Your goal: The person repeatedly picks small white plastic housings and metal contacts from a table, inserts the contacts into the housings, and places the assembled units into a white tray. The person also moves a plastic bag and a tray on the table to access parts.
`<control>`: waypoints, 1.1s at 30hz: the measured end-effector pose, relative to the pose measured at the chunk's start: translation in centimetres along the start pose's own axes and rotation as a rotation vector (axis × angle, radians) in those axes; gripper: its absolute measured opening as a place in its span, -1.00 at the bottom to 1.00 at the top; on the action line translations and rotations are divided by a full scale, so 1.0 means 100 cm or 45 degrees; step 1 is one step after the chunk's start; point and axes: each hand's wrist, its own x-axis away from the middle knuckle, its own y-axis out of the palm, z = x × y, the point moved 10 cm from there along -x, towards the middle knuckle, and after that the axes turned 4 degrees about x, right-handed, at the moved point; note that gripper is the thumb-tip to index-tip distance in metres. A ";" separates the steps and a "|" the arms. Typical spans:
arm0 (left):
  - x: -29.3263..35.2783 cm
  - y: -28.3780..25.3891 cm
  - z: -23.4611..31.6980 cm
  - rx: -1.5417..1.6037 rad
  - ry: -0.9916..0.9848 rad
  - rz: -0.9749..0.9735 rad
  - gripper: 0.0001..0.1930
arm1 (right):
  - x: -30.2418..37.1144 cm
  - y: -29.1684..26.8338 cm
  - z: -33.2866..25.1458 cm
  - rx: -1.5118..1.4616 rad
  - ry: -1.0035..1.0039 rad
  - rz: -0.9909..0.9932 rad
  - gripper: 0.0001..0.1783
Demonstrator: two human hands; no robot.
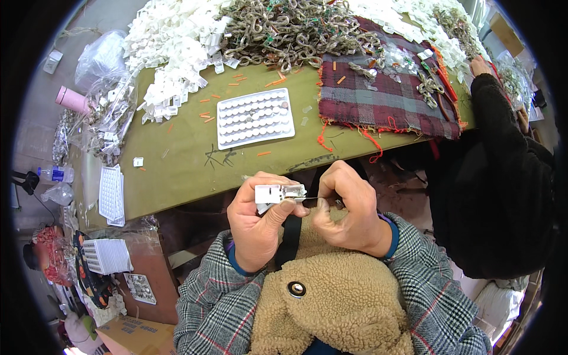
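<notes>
My left hand grips a small white plastic box-shaped part with a metal end, held in front of my chest just off the table's near edge. My right hand pinches a thin dark pin-like tool whose tip touches the part's right end. On the olive-green table in front of me lies a white tray filled with rows of small round pieces.
A heap of white plastic parts and a pile of metal chain pieces cover the far table. A plaid cloth lies to the right. Another person's dark sleeve reaches in at right. Stacked trays sit left.
</notes>
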 end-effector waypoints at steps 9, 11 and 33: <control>-0.003 -0.002 -0.001 -0.023 0.025 -0.025 -0.79 | -0.002 0.006 0.006 -0.202 0.096 -0.032 -0.77; -0.001 0.000 0.003 -0.144 0.066 -0.037 -0.78 | -0.002 0.004 0.004 -0.113 0.053 -0.006 -0.78; 0.002 0.003 0.015 -0.384 0.219 -0.057 -0.81 | -0.002 0.002 0.001 -0.005 0.001 0.014 -0.83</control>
